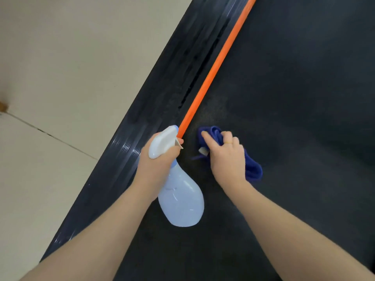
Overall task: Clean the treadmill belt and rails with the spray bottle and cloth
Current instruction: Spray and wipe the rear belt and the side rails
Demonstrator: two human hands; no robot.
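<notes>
My left hand [156, 163] grips the neck of a pale blue spray bottle [180, 201], its white trigger head pointing up toward the orange stripe [215, 72]. A finger lies on the trigger. My right hand [225, 157] grips a bunched dark blue cloth [253, 169] against the black treadmill belt [294, 88], index finger stretched forward over the cloth. A faint damp sheen shows on the belt just ahead of the cloth. The ribbed black side rail [162, 94] runs along the left of the orange stripe.
Beige floor tiles [60, 67] lie left of the treadmill, with a grout line crossing at lower left. A small brown object [3, 106] sits at the far left edge. The belt stretches right and up across the view.
</notes>
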